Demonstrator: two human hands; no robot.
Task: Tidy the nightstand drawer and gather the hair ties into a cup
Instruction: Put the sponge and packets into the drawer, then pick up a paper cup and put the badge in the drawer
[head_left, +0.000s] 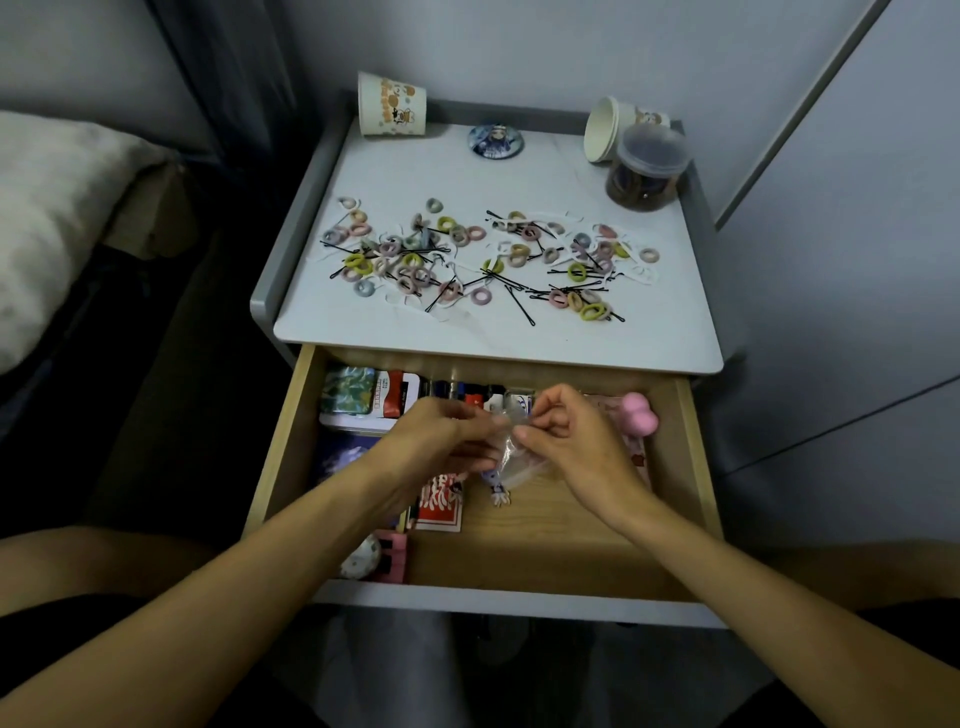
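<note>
Both hands pinched a small clear bag over the open drawer.

The left hand (447, 436) and right hand (566, 441) each clamped an edge of the clear bag (511, 457) in curled fingers, above the drawer (696, 467). It would probably go best laid flat on the bare wood at the right, clear of the red card pack (439, 506) and pink toy (641, 413). The hair ties (467, 254) lay scattered on the tabletop (493, 338), none in a cup, tangled with black hairpins (519, 306) that would hinder gathering. One paper cup (390, 106) stood back left; a tipped cup (605, 130) leaned by a lidded jar (647, 171).
</note>
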